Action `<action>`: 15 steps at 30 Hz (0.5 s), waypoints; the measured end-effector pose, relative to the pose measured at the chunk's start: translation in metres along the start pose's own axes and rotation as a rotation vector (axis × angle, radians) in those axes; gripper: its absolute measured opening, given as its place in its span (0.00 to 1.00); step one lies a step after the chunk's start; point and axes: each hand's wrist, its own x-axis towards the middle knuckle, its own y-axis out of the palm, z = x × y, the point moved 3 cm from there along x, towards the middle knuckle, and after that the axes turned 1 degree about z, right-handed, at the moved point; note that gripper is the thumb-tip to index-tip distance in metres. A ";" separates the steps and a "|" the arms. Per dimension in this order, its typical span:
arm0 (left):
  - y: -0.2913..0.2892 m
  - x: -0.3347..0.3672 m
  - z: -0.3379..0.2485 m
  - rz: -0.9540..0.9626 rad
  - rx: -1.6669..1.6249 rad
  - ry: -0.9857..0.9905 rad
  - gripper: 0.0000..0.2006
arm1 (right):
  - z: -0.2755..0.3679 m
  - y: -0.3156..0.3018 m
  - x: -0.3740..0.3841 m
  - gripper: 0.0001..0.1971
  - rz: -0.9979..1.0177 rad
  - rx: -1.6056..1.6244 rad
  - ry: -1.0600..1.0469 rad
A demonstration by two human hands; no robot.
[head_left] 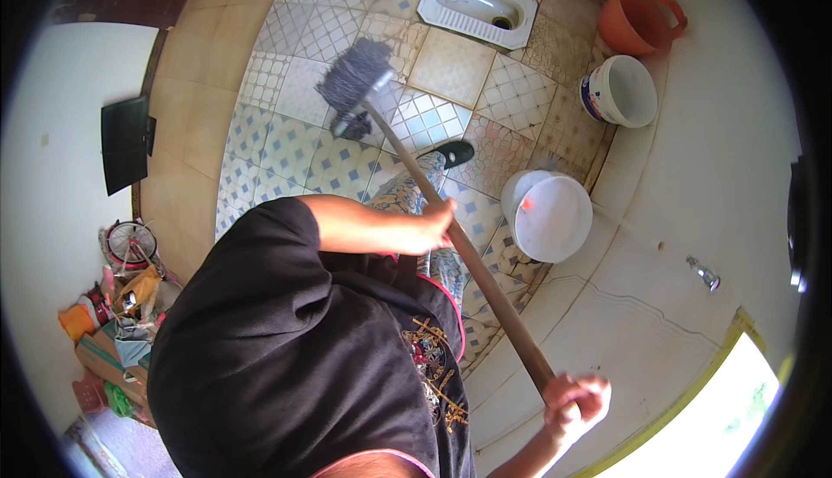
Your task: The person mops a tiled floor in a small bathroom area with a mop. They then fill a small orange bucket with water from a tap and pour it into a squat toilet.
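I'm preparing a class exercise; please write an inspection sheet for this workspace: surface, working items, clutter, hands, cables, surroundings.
Surface: tiled floor in mixed patterns; some tiles look brownish.
Working items: mop with a wooden handle; its grey mop head is on the tiles.
Clutter: nearer white bucket, farther white bucket and orange bucket along the right side; mixed heap at lower left.
Hands: left hand grips partway along the handle; right hand grips near its upper end.
Cables: thin wavy lines on the wall; cannot tell whether cables.
Surroundings: squat toilet, wall tap, dark flat panel.
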 end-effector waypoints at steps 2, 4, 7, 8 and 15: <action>0.014 -0.027 0.044 0.071 0.117 -0.117 0.15 | 0.023 -0.022 -0.041 0.18 -0.011 -0.170 -0.090; 0.024 -0.054 0.076 0.198 0.274 -0.225 0.12 | 0.051 -0.048 -0.081 0.16 0.151 -0.135 -0.073; 0.029 -0.064 0.106 0.374 0.338 -0.298 0.10 | 0.064 -0.067 -0.132 0.16 0.055 -0.104 -0.101; 0.025 -0.061 0.106 0.376 0.344 -0.295 0.10 | 0.058 -0.067 -0.146 0.16 -0.026 -0.093 -0.131; -0.017 -0.022 0.070 0.278 0.380 -0.169 0.10 | -0.014 -0.036 -0.190 0.18 -0.241 0.109 -0.095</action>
